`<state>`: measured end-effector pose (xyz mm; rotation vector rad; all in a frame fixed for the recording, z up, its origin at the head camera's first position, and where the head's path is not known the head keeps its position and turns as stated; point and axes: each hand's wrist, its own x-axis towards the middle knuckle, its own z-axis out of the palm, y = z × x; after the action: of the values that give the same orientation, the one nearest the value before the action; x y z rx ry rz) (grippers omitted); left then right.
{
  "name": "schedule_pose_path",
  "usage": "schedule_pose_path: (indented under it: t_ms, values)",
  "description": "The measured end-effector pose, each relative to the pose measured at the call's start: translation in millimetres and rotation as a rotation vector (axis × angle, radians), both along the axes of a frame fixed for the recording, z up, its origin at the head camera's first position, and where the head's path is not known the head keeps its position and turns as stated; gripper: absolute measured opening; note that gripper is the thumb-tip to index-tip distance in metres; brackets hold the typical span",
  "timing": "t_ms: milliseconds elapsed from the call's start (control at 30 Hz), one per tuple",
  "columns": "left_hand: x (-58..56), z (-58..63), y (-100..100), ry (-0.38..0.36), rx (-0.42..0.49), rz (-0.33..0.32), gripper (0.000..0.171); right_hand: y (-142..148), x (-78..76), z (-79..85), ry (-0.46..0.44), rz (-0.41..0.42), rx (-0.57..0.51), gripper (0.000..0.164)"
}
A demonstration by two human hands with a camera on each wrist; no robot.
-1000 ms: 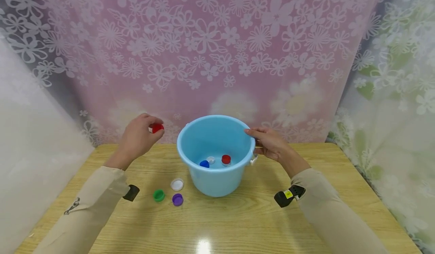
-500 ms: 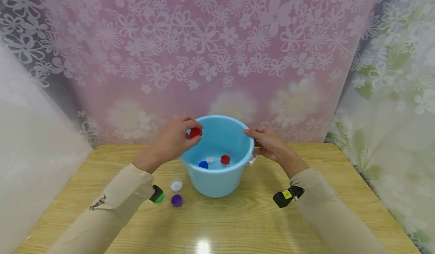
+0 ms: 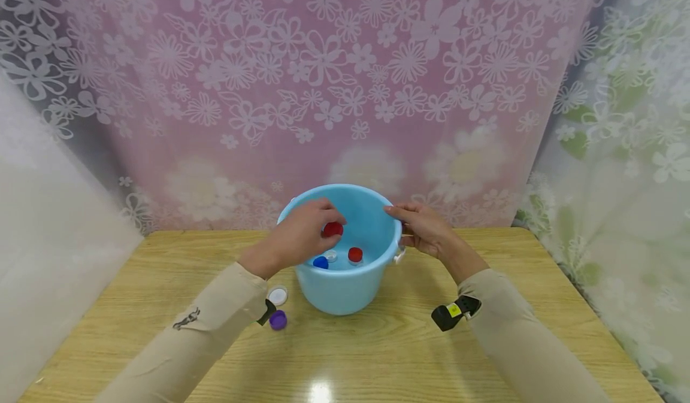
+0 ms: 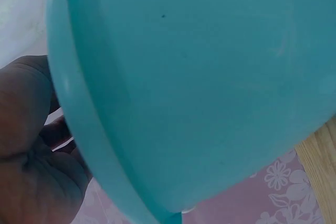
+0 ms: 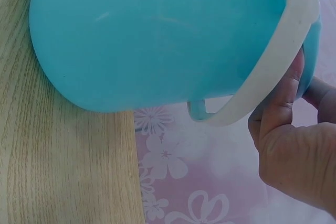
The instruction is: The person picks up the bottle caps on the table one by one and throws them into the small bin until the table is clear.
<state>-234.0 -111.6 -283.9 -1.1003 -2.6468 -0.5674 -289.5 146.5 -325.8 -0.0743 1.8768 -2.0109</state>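
A light blue bucket (image 3: 339, 292) stands upright on the table. My left hand (image 3: 299, 235) reaches over its left rim and pinches a red bottle cap (image 3: 333, 230) between thumb and fingers, inside the mouth. In the left wrist view the bucket's side wall (image 4: 199, 87) hides that cap. With thumb on the rim and fingers outside, my right hand (image 3: 428, 230) grips the bucket's right edge, beside the white handle (image 5: 273, 66). On the bucket's floor lie a blue cap (image 3: 320, 262), a whitish cap (image 3: 331, 256) and a red one (image 3: 355, 254).
Left of the bucket, a white lid (image 3: 277, 296) and a purple cap (image 3: 278, 320) lie on the wooden table (image 3: 377, 355). A flowered pink curtain (image 3: 323, 91) hangs behind the table's back edge. My left sleeve (image 3: 215, 313) covers part of the tabletop.
My left hand has carried the red cap rightward from beyond the bucket's left side into its mouth. The green cap is now hidden behind my left forearm. My right hand keeps its place.
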Motion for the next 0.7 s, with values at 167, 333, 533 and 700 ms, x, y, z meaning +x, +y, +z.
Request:
schedule_pose_path:
  t_ms: [167,333,533,700]
  values:
    - [-1.1,-3.1,6,-0.023,-0.053,-0.007,0.021,-1,-0.3,0.1,0.003,0.003,-0.001,0.047]
    - [-3.8,-5.5,9,-0.049,-0.093,-0.013,0.022,-1,-0.2,-0.1,-0.006,-0.008,-0.006,0.048]
    - [-5.8,-10.3,8,-0.089,-0.125,-0.031,0.020,-2,-0.4,-1.5,-0.013,-0.018,-0.001,0.046]
    - [-6.4,-11.1,8,-0.118,-0.136,-0.024,0.021,-2,0.3,-1.4,-0.005,-0.017,-0.009,0.045]
